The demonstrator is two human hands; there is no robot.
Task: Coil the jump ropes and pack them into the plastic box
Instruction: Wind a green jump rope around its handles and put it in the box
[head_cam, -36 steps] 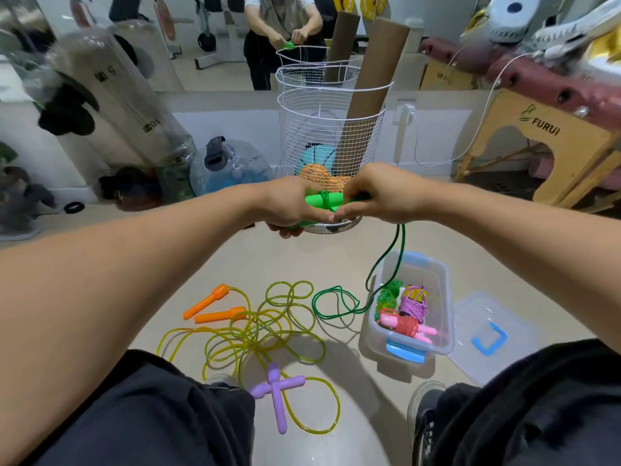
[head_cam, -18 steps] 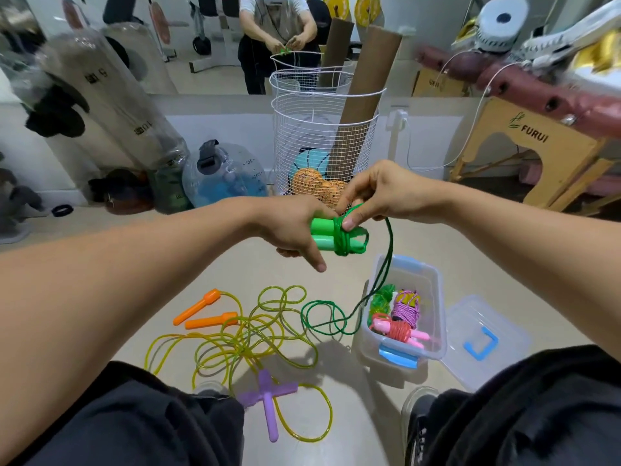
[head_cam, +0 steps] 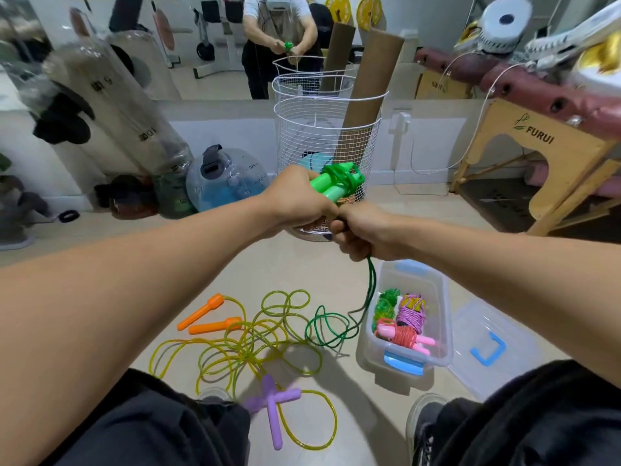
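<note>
Along the far left wall, tall clear plastic cylinders (head_cam: 111,105) are leaning over dark clutter, and a blue-tinted water jug (head_cam: 228,179) is standing on the floor beside them. A long mirror is running above the low wall, and it is reflecting a standing person holding something green. The beige floor (head_cam: 275,270) is lying smooth and pale, and shadows are falling across it.

On the floor at lower left, a yellow-green jump rope (head_cam: 248,344) is sprawling in loose tangled loops, with its two orange handles (head_cam: 208,319) lying side by side at the left edge of the tangle. Two purple handles (head_cam: 274,403) are lying crossed near the person's dark-trousered knees.

In the middle, the left hand (head_cam: 299,203) is gripping a pair of green handles (head_cam: 331,190) with green cord wound around their upper end. Just beside it and touching, the right hand (head_cam: 364,232) is clenching the green rope (head_cam: 336,327), which is hanging down from the fist and trailing in loops onto the floor. Behind the hands a white wire basket (head_cam: 322,136) is standing, with cardboard tubes (head_cam: 366,95) leaning in it.

To the right, the open clear plastic box (head_cam: 437,317) is sitting on the floor, holding coiled ropes: a green bundle, a purple one and a red one with pink handles. Its lid (head_cam: 487,348), with a blue handle, is lying just beside it. At far right a wooden-legged massage bed (head_cam: 537,156) marked FURUI is standing by the wall.
</note>
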